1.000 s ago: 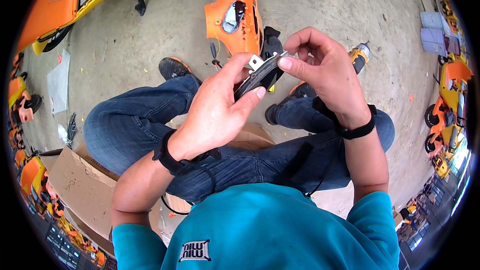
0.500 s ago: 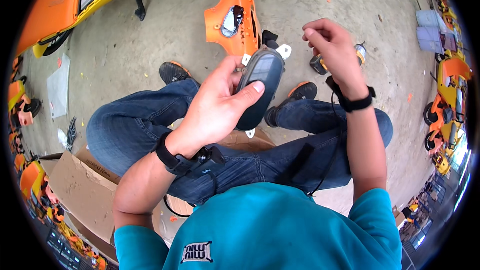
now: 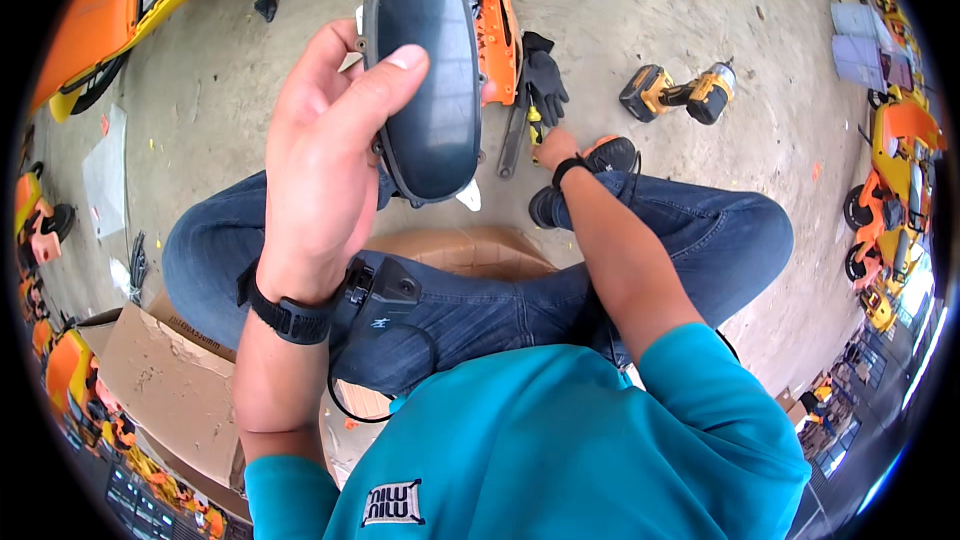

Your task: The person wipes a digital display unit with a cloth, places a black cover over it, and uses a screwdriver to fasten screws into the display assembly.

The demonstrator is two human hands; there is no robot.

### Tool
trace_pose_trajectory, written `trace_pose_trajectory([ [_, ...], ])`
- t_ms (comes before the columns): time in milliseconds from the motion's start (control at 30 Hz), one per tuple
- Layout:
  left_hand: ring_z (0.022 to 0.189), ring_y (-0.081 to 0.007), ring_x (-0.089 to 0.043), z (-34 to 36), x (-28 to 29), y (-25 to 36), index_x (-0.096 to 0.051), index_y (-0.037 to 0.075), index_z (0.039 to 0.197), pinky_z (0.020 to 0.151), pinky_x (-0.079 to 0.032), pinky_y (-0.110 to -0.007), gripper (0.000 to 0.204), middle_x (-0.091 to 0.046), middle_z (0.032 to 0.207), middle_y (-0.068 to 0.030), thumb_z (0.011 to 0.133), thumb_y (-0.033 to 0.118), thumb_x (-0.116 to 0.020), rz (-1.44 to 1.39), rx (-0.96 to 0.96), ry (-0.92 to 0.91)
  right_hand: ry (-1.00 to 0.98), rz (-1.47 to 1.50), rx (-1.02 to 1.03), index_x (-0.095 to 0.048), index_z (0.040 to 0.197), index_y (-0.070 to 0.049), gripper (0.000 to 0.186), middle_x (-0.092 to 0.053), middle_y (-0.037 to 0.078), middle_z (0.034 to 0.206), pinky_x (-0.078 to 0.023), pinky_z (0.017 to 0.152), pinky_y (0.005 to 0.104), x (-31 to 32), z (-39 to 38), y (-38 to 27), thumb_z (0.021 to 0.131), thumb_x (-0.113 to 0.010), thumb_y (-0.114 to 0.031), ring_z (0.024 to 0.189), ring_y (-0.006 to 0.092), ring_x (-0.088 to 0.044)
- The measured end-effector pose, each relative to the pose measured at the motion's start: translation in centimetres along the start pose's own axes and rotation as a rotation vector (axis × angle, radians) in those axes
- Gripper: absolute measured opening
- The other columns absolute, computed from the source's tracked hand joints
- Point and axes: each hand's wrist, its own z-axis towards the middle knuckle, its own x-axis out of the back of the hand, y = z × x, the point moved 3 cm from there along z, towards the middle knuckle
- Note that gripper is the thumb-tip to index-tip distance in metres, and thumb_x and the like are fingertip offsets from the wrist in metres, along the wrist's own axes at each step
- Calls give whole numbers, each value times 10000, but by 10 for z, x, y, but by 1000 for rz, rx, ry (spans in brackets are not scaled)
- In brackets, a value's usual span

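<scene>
My left hand [image 3: 325,140] grips a dark oval dashboard display [image 3: 428,90] with white mounting tabs, holding it up close with the thumb across its glossy face. Down by my right shoe, my right hand [image 3: 556,149] is closed at the end of a yellow-and-black screwdriver handle [image 3: 535,127]; its fingertips are partly hidden. Beside that tool lie a black glove [image 3: 545,80] and a long grey metal tool [image 3: 513,143]. An orange body panel [image 3: 493,15] rests on the floor beyond, partly covered by the display.
A yellow-and-black cordless drill [image 3: 680,93] stands on the concrete to the right. An open cardboard box [image 3: 165,380] sits at my left, and more cardboard [image 3: 460,245] lies between my legs. An orange and yellow vehicle [image 3: 110,15] is at the upper left.
The display has come up and leftward in my left hand, closer to view. My right hand has dropped from beside the drill to the screwdriver on the floor.
</scene>
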Motion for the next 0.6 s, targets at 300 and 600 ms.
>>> trace_pose_trajectory([
  [300, 908, -268, -714, 8, 0, -9, -529, 10, 1185, 817, -578, -344, 307, -682, 1070, -157, 907, 106, -619, -209, 19, 63, -146, 37, 67, -684, 988, 32, 441, -687, 217, 985, -550, 805, 419, -9, -4, 0, 756, -717, -342, 914, 341, -673],
  [600, 924, -208, -667, 1, -6, -12, -485, 0, 1319, 781, -583, -373, 400, -636, 1113, -126, 978, 204, -530, -262, 86, -2, -194, -201, 302, -688, 756, 52, 311, -707, 205, 782, -546, 695, 455, 185, -112, -6, 808, -625, -248, 747, 369, -691],
])
